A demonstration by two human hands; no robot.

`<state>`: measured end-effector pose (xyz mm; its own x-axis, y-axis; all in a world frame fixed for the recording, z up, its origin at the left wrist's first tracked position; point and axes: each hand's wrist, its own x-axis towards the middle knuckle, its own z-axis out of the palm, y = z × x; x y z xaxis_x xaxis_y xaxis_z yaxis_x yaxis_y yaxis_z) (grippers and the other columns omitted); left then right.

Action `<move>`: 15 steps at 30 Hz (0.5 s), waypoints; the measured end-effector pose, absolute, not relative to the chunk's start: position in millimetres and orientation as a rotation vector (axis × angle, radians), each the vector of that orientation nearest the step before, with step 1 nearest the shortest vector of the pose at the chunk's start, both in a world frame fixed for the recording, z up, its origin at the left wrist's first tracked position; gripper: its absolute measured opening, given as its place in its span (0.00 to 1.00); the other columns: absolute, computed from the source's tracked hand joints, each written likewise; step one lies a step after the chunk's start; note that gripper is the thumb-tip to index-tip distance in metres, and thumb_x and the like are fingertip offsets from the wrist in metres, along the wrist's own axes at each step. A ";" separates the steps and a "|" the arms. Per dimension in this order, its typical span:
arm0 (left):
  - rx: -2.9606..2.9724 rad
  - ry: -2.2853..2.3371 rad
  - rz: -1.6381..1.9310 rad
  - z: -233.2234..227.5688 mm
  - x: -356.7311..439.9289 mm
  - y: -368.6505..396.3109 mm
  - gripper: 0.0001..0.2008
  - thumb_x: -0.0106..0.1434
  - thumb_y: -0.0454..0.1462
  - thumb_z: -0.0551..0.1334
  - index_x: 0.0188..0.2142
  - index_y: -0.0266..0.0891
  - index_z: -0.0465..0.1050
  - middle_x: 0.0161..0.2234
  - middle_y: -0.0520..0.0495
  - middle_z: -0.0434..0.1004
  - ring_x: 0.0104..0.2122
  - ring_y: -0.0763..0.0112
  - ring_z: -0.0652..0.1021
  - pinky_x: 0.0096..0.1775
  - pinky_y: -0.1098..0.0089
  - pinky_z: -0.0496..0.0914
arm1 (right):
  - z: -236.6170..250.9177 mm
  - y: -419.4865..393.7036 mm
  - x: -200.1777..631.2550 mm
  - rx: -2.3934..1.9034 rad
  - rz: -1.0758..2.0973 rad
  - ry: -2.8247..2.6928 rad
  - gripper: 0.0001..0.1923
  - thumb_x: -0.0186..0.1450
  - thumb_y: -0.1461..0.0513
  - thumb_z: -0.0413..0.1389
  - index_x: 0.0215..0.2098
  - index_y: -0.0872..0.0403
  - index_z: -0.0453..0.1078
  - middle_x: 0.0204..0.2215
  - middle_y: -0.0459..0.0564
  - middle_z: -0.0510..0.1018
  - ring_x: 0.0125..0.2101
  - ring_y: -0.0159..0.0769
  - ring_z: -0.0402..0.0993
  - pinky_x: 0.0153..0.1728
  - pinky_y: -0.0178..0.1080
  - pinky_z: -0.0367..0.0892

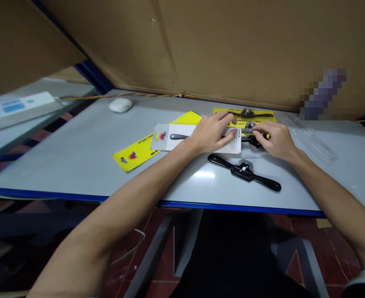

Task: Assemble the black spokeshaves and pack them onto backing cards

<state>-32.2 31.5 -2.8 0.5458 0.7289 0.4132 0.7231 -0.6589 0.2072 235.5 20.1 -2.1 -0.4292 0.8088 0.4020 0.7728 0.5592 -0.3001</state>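
My left hand (pixel 212 133) lies on a white printed card (pixel 166 142), its fingers spread and bent over the card's right part. At the card's right end my right hand (pixel 278 138) is closed, thumb and fingertips pinched on what looks like clear plastic packaging (pixel 250 126); its exact edge is hard to make out. Part of a black spokeshave (pixel 252 142) shows beneath that hand. Closer to the front edge lies another black spokeshave (pixel 244 170), bare on the table. Behind my hands, a yellow card (pixel 218 111) has a dark spokeshave printed on it or lying over it.
A second yellow card (pixel 135 151) lies partly under the white one. Clear plastic sleeves (pixel 313 142) lie to the right. A white rounded case (pixel 120 105) sits at the back left, near a power strip (pixel 21 108). A cardboard wall (pixel 216 49) stands behind the table.
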 end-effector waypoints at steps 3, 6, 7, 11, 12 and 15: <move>2.747 1.426 0.584 -0.2 -40.0 35.4 0.23 0.72 0.51 0.56 0.55 0.39 0.77 0.43 0.38 0.83 0.39 0.52 0.80 0.40 0.60 0.68 | -1.0 22.9 239.9 -1.254 0.104 -2.327 0.18 0.75 0.56 0.52 0.49 0.51 0.83 0.47 0.55 0.88 0.45 0.50 0.82 0.50 0.49 0.71; 2.716 1.553 0.482 -0.3 -48.0 40.4 0.22 0.71 0.50 0.55 0.45 0.38 0.81 0.35 0.40 0.83 0.34 0.53 0.79 0.37 0.60 0.65 | 0.8 26.6 247.3 -1.272 0.084 -2.361 0.19 0.75 0.55 0.53 0.53 0.50 0.83 0.51 0.56 0.88 0.49 0.51 0.81 0.52 0.50 0.70; 2.710 1.582 0.471 -0.7 -50.2 42.0 0.22 0.71 0.49 0.54 0.42 0.38 0.81 0.33 0.39 0.82 0.33 0.53 0.79 0.36 0.60 0.64 | 1.7 28.4 250.7 -1.313 0.062 -2.356 0.19 0.75 0.54 0.53 0.53 0.50 0.83 0.52 0.57 0.87 0.50 0.52 0.81 0.52 0.50 0.70; 2.696 1.650 0.461 -2.4 -55.6 47.3 0.23 0.71 0.48 0.51 0.38 0.39 0.82 0.32 0.39 0.83 0.32 0.54 0.79 0.33 0.60 0.61 | 6.2 37.9 267.4 -1.573 -0.038 -2.201 0.20 0.76 0.50 0.53 0.47 0.50 0.84 0.48 0.59 0.88 0.45 0.54 0.81 0.46 0.50 0.68; 2.694 1.659 0.455 -2.7 -56.3 48.2 0.23 0.71 0.48 0.51 0.38 0.39 0.82 0.33 0.39 0.83 0.32 0.55 0.78 0.33 0.60 0.61 | 7.3 40.6 272.0 -1.617 -0.059 -2.158 0.21 0.76 0.49 0.53 0.46 0.51 0.84 0.46 0.60 0.88 0.43 0.54 0.80 0.45 0.50 0.68; 2.690 1.663 0.469 -3.0 -58.1 49.6 0.22 0.71 0.48 0.51 0.38 0.39 0.81 0.33 0.39 0.83 0.31 0.56 0.78 0.33 0.60 0.60 | 9.8 48.3 286.1 -1.661 -0.139 -2.069 0.24 0.76 0.45 0.53 0.41 0.50 0.84 0.40 0.60 0.87 0.40 0.54 0.79 0.45 0.51 0.67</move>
<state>-58.1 49.6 -3.0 0.4162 0.8665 0.2757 0.8827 -0.4577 0.1060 286.1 48.3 9.8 -0.1481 0.8933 0.4243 0.9420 0.2582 -0.2146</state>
